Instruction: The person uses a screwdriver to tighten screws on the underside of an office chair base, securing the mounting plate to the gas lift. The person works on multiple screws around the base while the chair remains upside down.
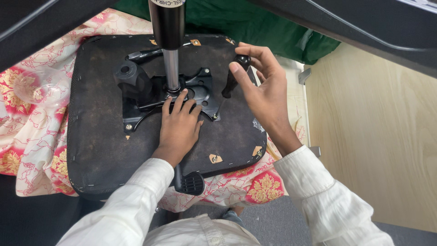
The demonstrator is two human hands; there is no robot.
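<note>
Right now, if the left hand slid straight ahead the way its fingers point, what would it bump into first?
Probably the shiny metal post. The left hand lies flat on the black metal plate, fingers aimed up at the post's base just ahead. Depth is hard to judge, so it might graze the plate's raised middle first.
</note>
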